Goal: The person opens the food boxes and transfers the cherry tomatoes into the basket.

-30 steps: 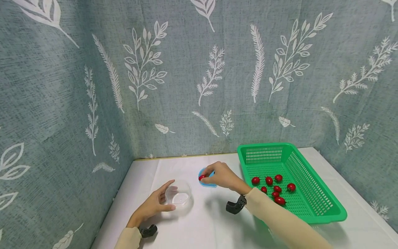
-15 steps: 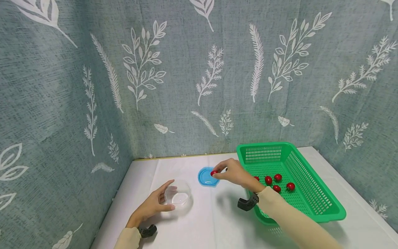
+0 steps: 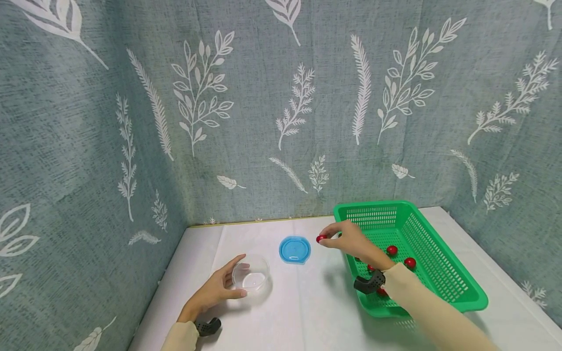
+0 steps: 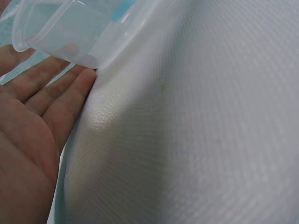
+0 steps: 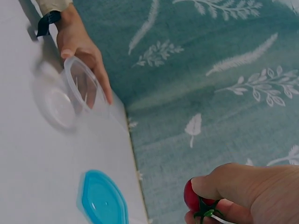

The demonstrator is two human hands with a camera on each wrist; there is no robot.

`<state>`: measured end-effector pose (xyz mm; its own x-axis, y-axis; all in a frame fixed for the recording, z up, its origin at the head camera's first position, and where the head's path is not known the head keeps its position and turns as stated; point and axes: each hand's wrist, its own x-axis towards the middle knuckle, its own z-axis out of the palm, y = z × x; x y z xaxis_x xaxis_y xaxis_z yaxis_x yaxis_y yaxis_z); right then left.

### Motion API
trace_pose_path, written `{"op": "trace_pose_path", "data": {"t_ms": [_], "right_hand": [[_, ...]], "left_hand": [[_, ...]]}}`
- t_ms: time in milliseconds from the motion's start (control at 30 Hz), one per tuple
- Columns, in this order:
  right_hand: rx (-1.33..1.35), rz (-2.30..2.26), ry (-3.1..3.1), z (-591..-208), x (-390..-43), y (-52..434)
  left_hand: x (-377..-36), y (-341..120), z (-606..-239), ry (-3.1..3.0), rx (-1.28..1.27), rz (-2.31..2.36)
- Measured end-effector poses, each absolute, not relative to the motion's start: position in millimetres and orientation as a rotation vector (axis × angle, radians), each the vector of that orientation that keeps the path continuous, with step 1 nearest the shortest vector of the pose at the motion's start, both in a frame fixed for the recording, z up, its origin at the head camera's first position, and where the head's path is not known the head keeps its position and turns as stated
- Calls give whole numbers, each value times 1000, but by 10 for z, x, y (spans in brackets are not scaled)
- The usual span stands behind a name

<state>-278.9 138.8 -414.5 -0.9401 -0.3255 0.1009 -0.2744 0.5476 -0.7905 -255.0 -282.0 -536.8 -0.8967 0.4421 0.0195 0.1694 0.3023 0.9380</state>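
Fingers of the right hand (image 3: 351,239) pinch a red tomato (image 3: 321,239) above the desk (image 3: 307,312). At its three o'clock sits the green basket (image 3: 443,287), quite near. The left hand (image 3: 215,290) lies open, touching the clear bowl (image 3: 251,278), far off at eight o'clock.

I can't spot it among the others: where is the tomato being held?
In the head view, the right hand pinches the tomato above the table, between the blue lid and the green basket.
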Motion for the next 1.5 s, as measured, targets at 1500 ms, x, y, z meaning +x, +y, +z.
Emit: {"op": "trace_pose_path", "data": {"t_ms": [1500], "right_hand": [[-294, -1294, 2819, -4414, -2776, 2549]], "left_hand": [[-2560, -2827, -5380, 2309, 535, 1643]]}}
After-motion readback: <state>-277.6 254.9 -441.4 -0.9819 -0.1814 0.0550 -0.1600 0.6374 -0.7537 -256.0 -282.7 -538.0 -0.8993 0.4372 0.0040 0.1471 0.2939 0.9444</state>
